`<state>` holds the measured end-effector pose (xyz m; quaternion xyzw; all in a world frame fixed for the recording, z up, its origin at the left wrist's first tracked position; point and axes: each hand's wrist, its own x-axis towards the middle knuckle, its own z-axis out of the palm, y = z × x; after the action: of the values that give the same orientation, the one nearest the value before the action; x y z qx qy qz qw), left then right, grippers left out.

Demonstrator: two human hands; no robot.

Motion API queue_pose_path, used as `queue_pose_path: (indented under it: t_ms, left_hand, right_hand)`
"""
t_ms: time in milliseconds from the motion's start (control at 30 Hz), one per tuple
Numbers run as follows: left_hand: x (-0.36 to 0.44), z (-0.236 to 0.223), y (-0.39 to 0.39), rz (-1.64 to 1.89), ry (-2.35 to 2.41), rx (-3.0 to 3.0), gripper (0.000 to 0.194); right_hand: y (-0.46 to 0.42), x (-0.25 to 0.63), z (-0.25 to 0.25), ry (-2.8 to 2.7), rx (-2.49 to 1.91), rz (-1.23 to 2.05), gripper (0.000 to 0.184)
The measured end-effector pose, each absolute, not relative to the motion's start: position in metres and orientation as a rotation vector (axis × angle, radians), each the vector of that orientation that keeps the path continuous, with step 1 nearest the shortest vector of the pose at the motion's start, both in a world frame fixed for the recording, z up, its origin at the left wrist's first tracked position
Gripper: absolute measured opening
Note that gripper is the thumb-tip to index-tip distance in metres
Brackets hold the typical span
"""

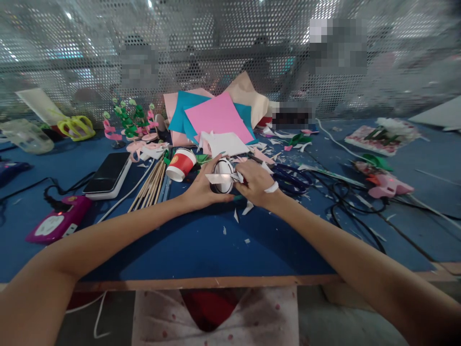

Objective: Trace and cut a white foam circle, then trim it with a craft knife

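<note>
My left hand [201,190] curls around a round white cup [224,187], its opening turned toward me and a dark line around its rim. My right hand [255,182] is closed on a flat, shiny cutter blade [216,179], which lies across the cup's opening. Its handle is mostly hidden in my fingers. Just left of the cup, a red and white paper cup [181,164] leans tilted on the table. Small white paper scraps [248,207] lie below my right hand.
Wooden sticks [149,187], a white power bank [108,175] and a purple box [59,221] lie left. Coloured paper sheets [219,115] are piled behind. Dark-handled scissors [293,179], black cables [345,202] and a pink glue gun [391,186] are right. Perforated metal [216,43] stands behind the blue table.
</note>
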<state>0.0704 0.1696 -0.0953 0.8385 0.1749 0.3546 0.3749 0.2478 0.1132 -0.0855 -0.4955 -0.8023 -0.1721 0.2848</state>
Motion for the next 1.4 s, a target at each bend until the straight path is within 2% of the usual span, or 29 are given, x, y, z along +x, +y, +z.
queue_pose_path:
  t_ms: [300, 833, 1200, 1400]
  left_hand:
    - [0.07, -0.093, 0.167, 1.036, 0.504, 1.99, 0.085]
    - [0.069, -0.091, 0.166, 1.038, 0.496, 2.051, 0.084]
    - [0.069, -0.093, 0.168, 1.051, 0.48, 2.154, 0.087]
    - [0.069, -0.09, 0.166, 0.982, 0.483, 2.19, 0.087]
  right_hand:
    - [0.119, 0.262, -0.085, -2.131, -1.406, -0.509, 0.005]
    - [0.119, 0.265, -0.084, -2.141, -1.42, -0.453, 0.005]
    - [0.115, 0.259, -0.084, -2.178, -1.416, -0.481, 0.017]
    - [0.114, 0.253, -0.087, -2.157, -1.414, -0.448, 0.011]
